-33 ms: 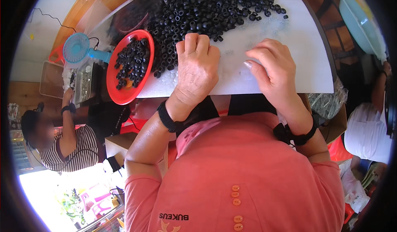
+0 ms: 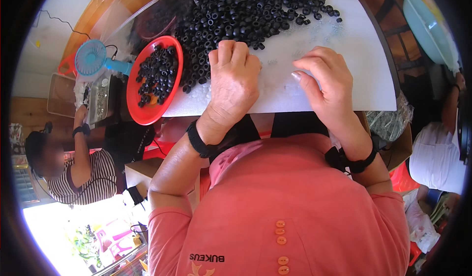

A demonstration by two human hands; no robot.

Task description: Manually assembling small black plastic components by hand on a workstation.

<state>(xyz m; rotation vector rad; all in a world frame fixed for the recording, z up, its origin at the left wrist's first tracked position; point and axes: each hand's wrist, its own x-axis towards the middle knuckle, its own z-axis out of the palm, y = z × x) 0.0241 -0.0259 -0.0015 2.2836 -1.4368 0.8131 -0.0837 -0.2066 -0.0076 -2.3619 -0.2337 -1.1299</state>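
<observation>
My left hand is closed above the near part of the white tabletop, its fingers curled under. Whatever it may hold is hidden beneath the knuckles. It is nearest to the near edge of a large heap of black ring-shaped pieces with holes. To its right, my right hand hovers over the white surface with the thumb apart from the curved fingers, and nothing shows between them. Left of my left hand, a red plate bears more of the black pieces and leans toward the table's edge.
A clear plastic container stands behind the red plate. Beyond the plate's left side are a blue fan and a tray of small clear pieces. A person in a striped shirt is at the left; another in white is at the right, near a light-blue basin.
My left hand has shifted very slightly. The right hand, the heap and the plate look the same.
</observation>
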